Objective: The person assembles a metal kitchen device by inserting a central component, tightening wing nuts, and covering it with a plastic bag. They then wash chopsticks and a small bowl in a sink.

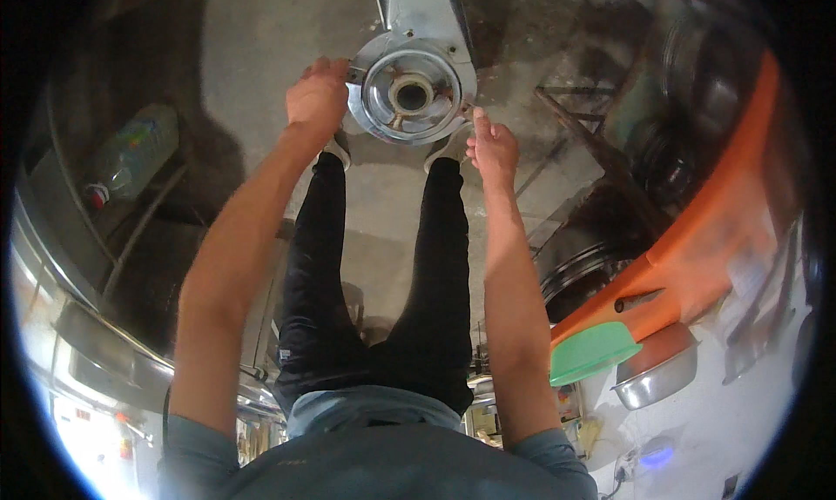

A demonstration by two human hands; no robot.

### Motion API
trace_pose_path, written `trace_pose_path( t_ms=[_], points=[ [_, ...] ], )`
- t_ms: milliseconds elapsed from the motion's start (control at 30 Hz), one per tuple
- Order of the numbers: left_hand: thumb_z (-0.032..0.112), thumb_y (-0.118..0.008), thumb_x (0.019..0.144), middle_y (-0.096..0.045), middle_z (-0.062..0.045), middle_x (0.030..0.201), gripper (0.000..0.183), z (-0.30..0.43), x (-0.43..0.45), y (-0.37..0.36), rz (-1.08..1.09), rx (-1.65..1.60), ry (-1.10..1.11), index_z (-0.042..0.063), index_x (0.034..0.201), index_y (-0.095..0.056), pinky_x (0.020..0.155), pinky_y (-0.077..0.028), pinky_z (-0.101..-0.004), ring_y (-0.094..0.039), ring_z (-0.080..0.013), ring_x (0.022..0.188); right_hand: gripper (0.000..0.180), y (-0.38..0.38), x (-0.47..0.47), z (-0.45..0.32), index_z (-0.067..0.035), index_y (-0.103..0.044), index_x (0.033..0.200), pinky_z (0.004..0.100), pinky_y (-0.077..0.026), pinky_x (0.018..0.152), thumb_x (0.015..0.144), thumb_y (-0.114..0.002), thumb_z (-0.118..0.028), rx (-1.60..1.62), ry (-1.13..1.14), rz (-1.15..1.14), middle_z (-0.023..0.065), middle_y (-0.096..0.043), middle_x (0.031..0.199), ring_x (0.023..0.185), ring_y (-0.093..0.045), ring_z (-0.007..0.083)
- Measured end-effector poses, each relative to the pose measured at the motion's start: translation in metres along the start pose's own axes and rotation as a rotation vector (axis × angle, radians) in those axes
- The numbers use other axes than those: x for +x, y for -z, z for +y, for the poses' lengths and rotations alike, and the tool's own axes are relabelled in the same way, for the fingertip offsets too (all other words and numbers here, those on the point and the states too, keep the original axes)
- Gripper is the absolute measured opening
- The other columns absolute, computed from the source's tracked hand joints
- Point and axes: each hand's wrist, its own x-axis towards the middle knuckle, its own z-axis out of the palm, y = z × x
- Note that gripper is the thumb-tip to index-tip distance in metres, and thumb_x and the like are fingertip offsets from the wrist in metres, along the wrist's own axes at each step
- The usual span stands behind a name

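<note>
Ahead of my feet, near the top of the head view, stands a metal machine part with a round metal bowl [411, 131] around a central hole. A grey metal arm or housing [424, 10] reaches from it to the top edge. My left hand [318, 95] is at the left rim, its fingertips at a small dark fitting there; its grip is partly hidden. On the right side, my right hand [491, 141] has its thumb and fingers around a small thin piece at the rim, too small to name.
An orange surface [692, 265] curves along the right, with a green plastic basin [594, 353] and a metal bowl [659, 369] beside it. Dark round pans [588, 278] and a metal frame [588, 144] lie right. A plastic bottle [140, 151] is at left.
</note>
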Motion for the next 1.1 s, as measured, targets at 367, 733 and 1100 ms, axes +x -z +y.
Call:
trace_pose_path(
  t_ms=[367,733,1100],
  points=[
    [0.047,-0.073,0.079,-0.058,-0.008,0.07,0.045,-0.031,0.014,-0.021,-0.327,-0.967,0.641,0.004,0.086,-0.063,0.053,-0.049,-0.0385,-0.059,-0.0221,0.063,0.035,0.003,0.003,-0.007,0.001,-0.062,0.094,0.0337,-0.049,0.054,0.091,-0.061,-0.034,-0.004,0.137,0.057,0.0133,-0.068,0.078,0.061,-0.063,0.022],
    [0.041,-0.068,0.078,-0.069,-0.021,0.096,0.046,-0.021,0.032,-0.023,-0.256,-0.311,0.336,0.0,0.097,-0.069,0.078,-0.053,-0.0445,-0.067,-0.0356,0.091,0.036,0.002,0.004,-0.007,-0.005,-0.063,0.088,0.0462,-0.052,0.069,0.088,-0.064,-0.041,-0.87,0.688,0.215,0.0164,-0.066,0.077,0.076,-0.066,0.0381],
    [0.031,-0.058,0.082,-0.068,-0.02,0.108,0.04,-0.003,0.025,-0.006,-0.248,-0.058,0.263,0.004,0.111,-0.065,0.085,-0.052,-0.0457,-0.065,-0.0372,0.101,0.046,-0.019,0.011,-0.002,-0.001,-0.07,0.083,0.0507,-0.052,0.075,0.093,-0.048,-0.04,-0.413,0.143,0.221,0.0229,-0.069,0.084,0.081,-0.066,0.0426]
  ],
)
